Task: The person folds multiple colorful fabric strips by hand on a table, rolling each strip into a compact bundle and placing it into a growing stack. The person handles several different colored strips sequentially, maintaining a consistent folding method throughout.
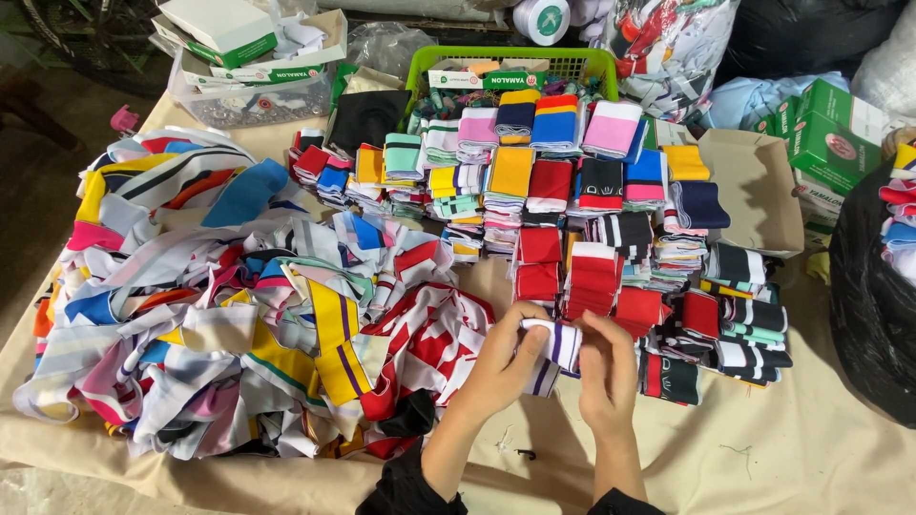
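Two hands meet low over the cloth-covered table (811,448), and both are busy with one small folded band (556,345), white with purple stripes. Left hand (504,360) has it pinched, thumb and fingers closed round the band's near end; right hand (605,370) grips the other side, fingers curled over the fold, so the piece sits squarely between the two palms, just off the table. Just left of the left hand lies a loose heap of fabric strips (239,315), red-and-white ones touching distance from the knuckles, yellow, blue and pink ones farther out. Just beyond the fingertips, rows of folded bands (572,210) stand stacked in neat piles, red ones nearest. Farther past those, a green basket (510,59). Off to the right of the right hand, a black bag (873,305), and green boxes (825,133) beyond it.
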